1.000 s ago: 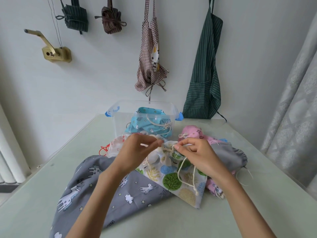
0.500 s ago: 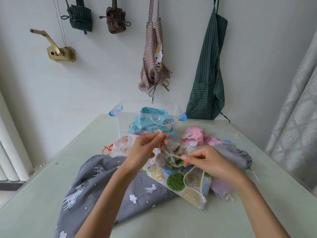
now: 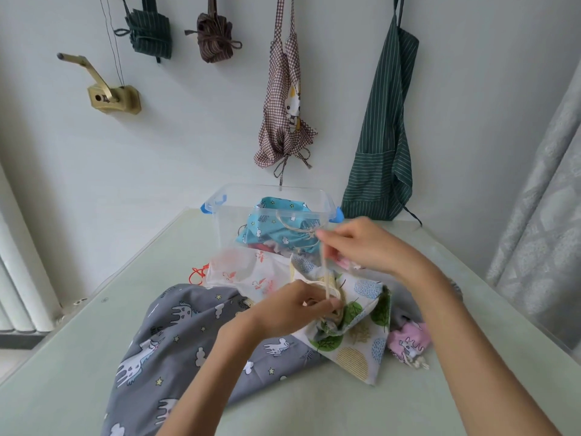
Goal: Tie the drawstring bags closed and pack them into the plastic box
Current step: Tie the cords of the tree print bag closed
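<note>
A white drawstring bag with a tree print [image 3: 358, 328] lies on the table in front of me. My left hand [image 3: 295, 306] pinches its gathered neck and the cream cord there. My right hand [image 3: 367, 247] is raised above and behind it, gripping the cord's [image 3: 325, 272] other end, which runs taut between the hands. Behind them stands the clear plastic box [image 3: 232, 215] with blue latches, holding a blue patterned bag [image 3: 276, 228]. A large grey bag with a unicorn print [image 3: 176, 335] lies at the left, a white bag with red print [image 3: 245, 272] beside the box, and a pink bag [image 3: 408, 341] at the right.
The pale green table [image 3: 314, 410] ends at the wall behind the box. Aprons and folded bags hang on the wall above. A grey curtain [image 3: 540, 215] hangs at the right and a white radiator [image 3: 19, 278] stands at the left.
My right hand has risen from the bag's right side to above it, pulling the cord up taut. My left hand has dropped to the bag's neck.
</note>
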`<state>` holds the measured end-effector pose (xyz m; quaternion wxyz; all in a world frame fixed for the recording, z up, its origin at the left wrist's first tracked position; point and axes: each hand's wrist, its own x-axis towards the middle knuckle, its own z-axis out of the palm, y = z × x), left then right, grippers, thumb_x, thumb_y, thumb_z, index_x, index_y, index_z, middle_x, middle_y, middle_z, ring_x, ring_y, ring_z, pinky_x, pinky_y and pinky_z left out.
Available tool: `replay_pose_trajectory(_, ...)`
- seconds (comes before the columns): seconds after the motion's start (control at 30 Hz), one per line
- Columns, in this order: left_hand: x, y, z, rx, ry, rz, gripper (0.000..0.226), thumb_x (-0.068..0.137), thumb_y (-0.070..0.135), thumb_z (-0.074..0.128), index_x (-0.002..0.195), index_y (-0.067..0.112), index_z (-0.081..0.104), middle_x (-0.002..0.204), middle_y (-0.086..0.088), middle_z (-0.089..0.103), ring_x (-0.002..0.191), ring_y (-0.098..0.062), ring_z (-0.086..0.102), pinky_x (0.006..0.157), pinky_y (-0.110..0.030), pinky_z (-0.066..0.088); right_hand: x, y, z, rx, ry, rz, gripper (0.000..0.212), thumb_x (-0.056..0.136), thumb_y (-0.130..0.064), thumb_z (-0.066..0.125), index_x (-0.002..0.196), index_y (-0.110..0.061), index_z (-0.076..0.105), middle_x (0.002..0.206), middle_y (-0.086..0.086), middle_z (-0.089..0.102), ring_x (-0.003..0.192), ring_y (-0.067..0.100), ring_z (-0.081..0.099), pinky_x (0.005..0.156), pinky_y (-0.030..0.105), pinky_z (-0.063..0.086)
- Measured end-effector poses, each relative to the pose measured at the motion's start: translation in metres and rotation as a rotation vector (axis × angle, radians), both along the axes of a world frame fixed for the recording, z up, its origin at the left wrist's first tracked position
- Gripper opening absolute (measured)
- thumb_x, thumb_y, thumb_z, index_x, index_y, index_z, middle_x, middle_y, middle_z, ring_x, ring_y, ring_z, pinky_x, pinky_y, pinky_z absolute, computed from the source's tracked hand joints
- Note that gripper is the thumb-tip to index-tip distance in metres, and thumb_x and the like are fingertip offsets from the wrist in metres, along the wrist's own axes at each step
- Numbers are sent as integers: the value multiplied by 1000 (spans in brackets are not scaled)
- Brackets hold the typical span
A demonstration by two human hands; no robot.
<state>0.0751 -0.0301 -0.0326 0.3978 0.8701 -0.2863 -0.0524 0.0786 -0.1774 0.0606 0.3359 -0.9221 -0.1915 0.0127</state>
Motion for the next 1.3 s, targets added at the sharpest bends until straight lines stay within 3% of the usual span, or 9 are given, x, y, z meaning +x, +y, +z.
replay_pose_trajectory(0.1,2,2,-2,-69,65,43,37,97,30,48,86,1,68,66,22,64,62,7,50,67,-12,42,2,23,2,-113,-46,111,46,94,-55,33,101,-30,71,114,-2,68,115,13,53,102,39,37)
replay_pose_trajectory(0.2,6,10,-1,-193,161,48,33,98,27,48,91,8,74,71,18,66,66,5,55,70,-15,47,8,12,-9,-84,-66,68,32,100,-35,34,117,-29,60,127,-4,58,119,16,49,101,39,39)
replay_pose_trajectory(0.33,5,17,3,-322,268,5,26,96,29,50,86,34,74,90,2,70,78,-1,60,76,-16,49,7,-14,-36,-181,-34,84,62,87,1,44,100,-58,56,130,-8,47,117,12,40,100,34,38)
replay_pose_trajectory(0.43,4,19,4,-328,305,31,28,94,31,53,78,31,76,91,3,72,79,0,62,78,-17,51,6,-20,-51,-285,-161,76,39,86,-19,59,83,-58,58,126,-16,52,124,9,31,105,35,23)
replay_pose_trajectory(0.53,6,21,4,-380,363,92,26,90,34,58,76,23,77,75,10,72,75,1,63,74,-15,53,7,-30,-58,-296,-251,-22,8,84,-39,64,90,-42,68,117,-19,57,119,8,36,93,29,25)
replay_pose_trajectory(0.87,10,23,7,-783,709,173,32,56,29,82,83,13,79,79,1,75,69,-2,69,60,-10,53,-17,-39,-36,61,35,156,23,81,-42,66,68,-23,68,66,-8,68,63,2,61,64,16,47)
replay_pose_trajectory(1.03,12,26,6,-833,635,279,34,42,24,85,74,16,80,79,0,76,67,-2,70,56,-11,53,-27,-61,-24,-188,99,22,50,78,-69,46,61,-30,72,47,-7,48,41,8,36,44,11,31)
replay_pose_trajectory(1.17,12,24,5,-704,444,279,4,62,12,76,64,16,77,80,8,75,69,1,67,60,-11,52,-23,-66,-21,-71,-144,-158,21,84,-55,54,80,-42,70,70,-29,65,50,-12,54,58,17,41)
replay_pose_trajectory(1.3,9,18,8,-625,250,262,15,67,2,74,62,16,74,73,2,74,69,-5,65,64,-13,52,-13,-39,-41,47,-176,2,17,87,-32,63,100,-40,67,97,-19,62,78,-2,56,68,16,43)
